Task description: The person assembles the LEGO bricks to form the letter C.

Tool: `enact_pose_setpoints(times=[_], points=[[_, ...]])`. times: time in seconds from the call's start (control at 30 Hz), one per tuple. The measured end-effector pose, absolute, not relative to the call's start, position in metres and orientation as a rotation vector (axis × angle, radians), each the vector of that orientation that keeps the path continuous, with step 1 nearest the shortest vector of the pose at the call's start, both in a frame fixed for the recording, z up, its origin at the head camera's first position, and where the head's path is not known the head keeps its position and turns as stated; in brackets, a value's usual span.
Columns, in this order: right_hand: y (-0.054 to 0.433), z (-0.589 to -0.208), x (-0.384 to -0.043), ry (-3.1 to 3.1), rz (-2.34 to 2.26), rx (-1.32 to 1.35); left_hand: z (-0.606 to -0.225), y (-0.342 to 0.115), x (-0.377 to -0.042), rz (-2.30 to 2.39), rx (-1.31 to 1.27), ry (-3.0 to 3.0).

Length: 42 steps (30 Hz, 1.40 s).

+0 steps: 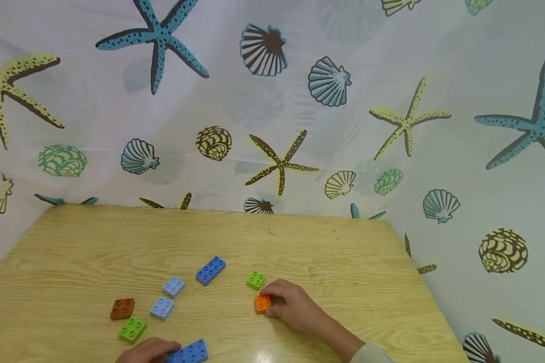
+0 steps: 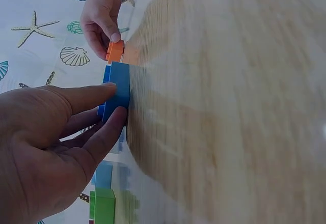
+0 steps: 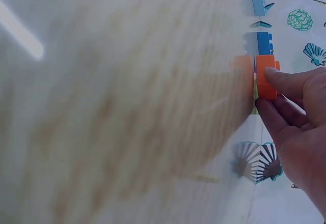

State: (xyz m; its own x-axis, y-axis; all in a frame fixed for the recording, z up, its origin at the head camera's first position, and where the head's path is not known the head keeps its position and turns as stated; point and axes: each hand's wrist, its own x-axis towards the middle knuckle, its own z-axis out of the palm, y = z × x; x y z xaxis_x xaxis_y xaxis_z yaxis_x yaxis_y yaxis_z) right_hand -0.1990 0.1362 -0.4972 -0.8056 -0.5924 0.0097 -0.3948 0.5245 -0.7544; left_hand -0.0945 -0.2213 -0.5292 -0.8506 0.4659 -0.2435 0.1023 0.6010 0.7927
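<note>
At the near edge of the head view, my left hand (image 1: 149,350) pinches a long blue toy brick (image 1: 189,352) by its left end. The left wrist view shows thumb and fingers on the sides of that blue brick (image 2: 118,92), low over the table. To the right, my right hand (image 1: 295,305) grips a small orange brick (image 1: 262,303) between thumb and fingers. In the right wrist view the orange brick (image 3: 266,76) stands close at the table surface. Just beyond it lies a small lime-green brick (image 1: 256,280).
Loose bricks lie on the wooden table (image 1: 345,262): another long blue one (image 1: 210,270), two light blue ones, the nearer (image 1: 162,308) beside a brown brick (image 1: 122,308), and a green brick (image 1: 132,330) near the left hand. A shell-patterned curtain (image 1: 209,101) borders the back and sides.
</note>
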Motion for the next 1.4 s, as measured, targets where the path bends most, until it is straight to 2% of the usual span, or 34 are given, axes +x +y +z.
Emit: enact_pose_setpoints(times=[0.27, 1.07, 1.4], points=[[0.135, -0.497, -0.194, 2.459, -1.214, -0.765, -0.523, -0.214, -0.1, 1.194, 0.502, 2.437], [0.127, -0.493, -0.173, 2.295, -1.408, -0.755, -0.502, -0.174, -0.121, 1.256, 0.186, 2.416], [0.122, -0.491, -0.167, 2.279, -1.435, -0.778, -0.498, -0.162, -0.128, 1.272, 0.204, 2.461]])
